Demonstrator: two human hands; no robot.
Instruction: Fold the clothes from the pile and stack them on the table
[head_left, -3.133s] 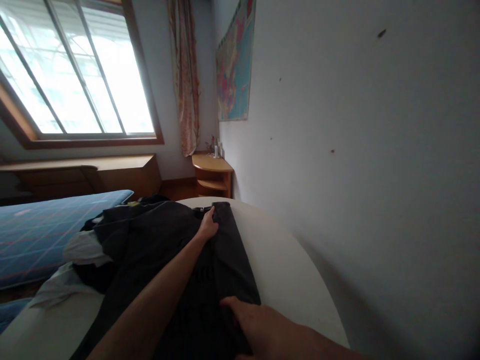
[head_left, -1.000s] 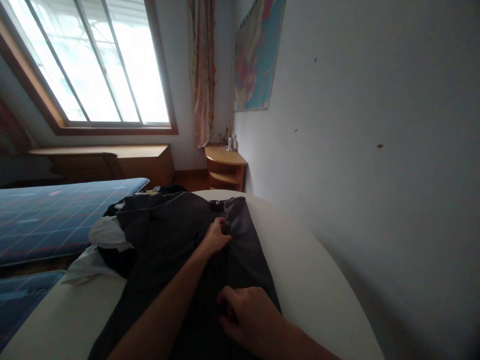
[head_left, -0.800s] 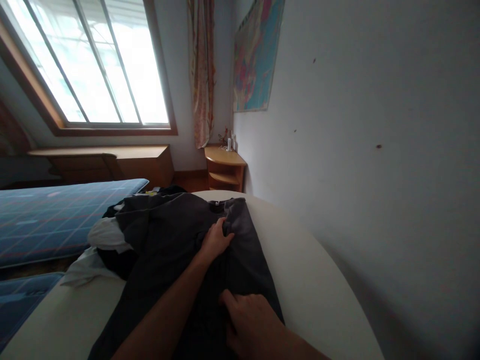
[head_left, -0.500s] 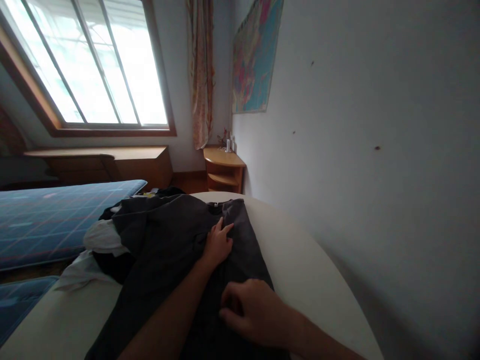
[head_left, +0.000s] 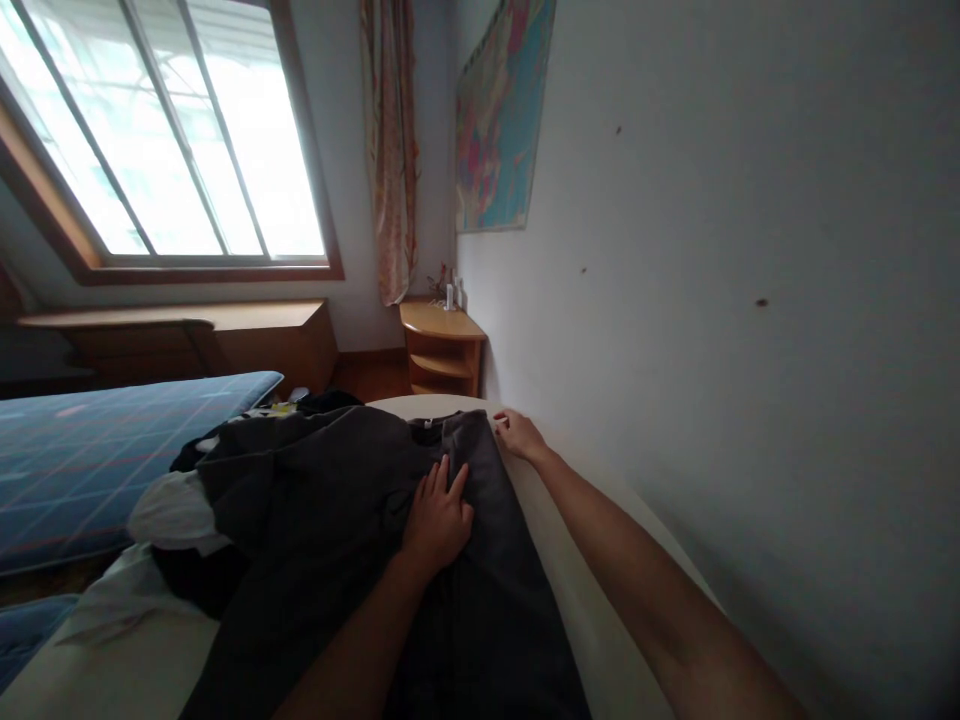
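Note:
A dark grey T-shirt (head_left: 322,500) is spread over the pale round table (head_left: 592,610), its right side turned inward along a straight fold. My left hand (head_left: 439,515) lies flat on it below the collar, fingers stretched out. Beyond the fold, at the shirt's far right corner, my right hand (head_left: 520,436) has bent fingers. A light gap shows between its thumb and forefinger, and no cloth is visible in them. Whether the fingertips touch the shirt's edge I cannot tell.
White and black clothes (head_left: 176,515) are heaped at the table's left. A blue checked mattress (head_left: 112,450) lies beyond them. The wall (head_left: 675,400) runs close along the right side. Toward the back stand a corner shelf (head_left: 442,320) and a wooden desk (head_left: 270,325).
My right hand has moved away from above the shirt's near part to its far right corner. My left hand stays on the cloth. The view has shifted slightly.

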